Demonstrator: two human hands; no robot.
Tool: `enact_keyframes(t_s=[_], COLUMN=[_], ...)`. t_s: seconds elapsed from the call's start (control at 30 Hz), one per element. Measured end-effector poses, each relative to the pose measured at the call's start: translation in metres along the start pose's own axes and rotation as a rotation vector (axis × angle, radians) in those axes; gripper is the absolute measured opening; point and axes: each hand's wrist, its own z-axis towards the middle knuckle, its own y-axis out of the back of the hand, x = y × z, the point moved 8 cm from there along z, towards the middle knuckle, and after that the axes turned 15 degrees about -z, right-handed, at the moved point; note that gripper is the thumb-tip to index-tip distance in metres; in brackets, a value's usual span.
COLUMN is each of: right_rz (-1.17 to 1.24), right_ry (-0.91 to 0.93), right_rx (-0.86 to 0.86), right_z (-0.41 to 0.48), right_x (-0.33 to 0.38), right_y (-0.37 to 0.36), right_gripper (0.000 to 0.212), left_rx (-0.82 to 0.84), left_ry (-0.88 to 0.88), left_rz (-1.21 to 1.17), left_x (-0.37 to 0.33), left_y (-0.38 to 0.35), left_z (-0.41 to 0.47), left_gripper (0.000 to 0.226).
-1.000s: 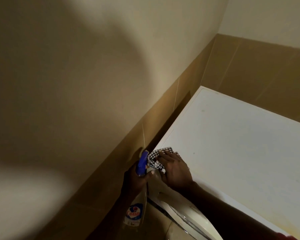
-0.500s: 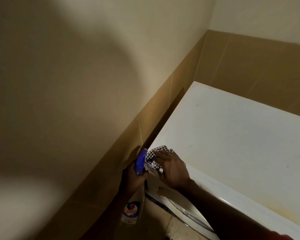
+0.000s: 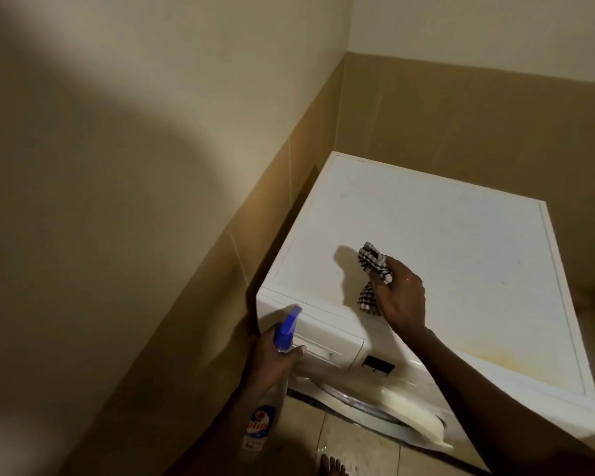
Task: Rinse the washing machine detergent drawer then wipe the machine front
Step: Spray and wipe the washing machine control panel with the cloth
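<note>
A person stands over a white washing machine [image 3: 443,255] set in the corner of a tiled room. The right hand [image 3: 401,297] is raised above the machine's top, near its front edge, fingers bunched tight around a crumpled black-and-white checked cloth [image 3: 373,266], whose tail hangs down below the hand. The left hand [image 3: 272,359] is wrapped around the neck of a spray bottle [image 3: 268,389] with a blue trigger head, held against the machine's front left corner, nozzle up beside the detergent drawer [image 3: 316,333]. The drawer appears pushed in, though the dim light leaves that uncertain. Below the machine's front, bare toes [image 3: 332,465] show on the tiled floor [image 3: 358,448].
</note>
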Motion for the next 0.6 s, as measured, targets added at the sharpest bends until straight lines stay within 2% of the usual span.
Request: enact_keyframes(t_s=[0.17,0.33,0.5,0.6], right_rz=[-0.036,-0.049,-0.075,-0.106], right_ry=[-0.007,-0.016,-0.019,0.025], right_rx=[0.018,-0.011,-0.035,-0.019], right_z=[-0.023,-0.034,-0.043,-0.058], right_x=[-0.011,-0.021,-0.031,-0.038], right_y=[-0.004,0.003,0.015,0.013], right_gripper=[0.024,0.023,0.022,0.030], left_rx=[0.050,0.109,0.158,0.191], left_ry=[-0.032,-0.026,-0.032,-0.026], left_rz=[0.016,0.058,0.093,0.144], left_x=[-0.005,-0.011,-0.014,-0.010], left_y=[-0.014,-0.033,-0.050,-0.058], left_z=[-0.004,-0.011,-0.016,-0.019], left_gripper=[0.068,0.048,0.046,0.039])
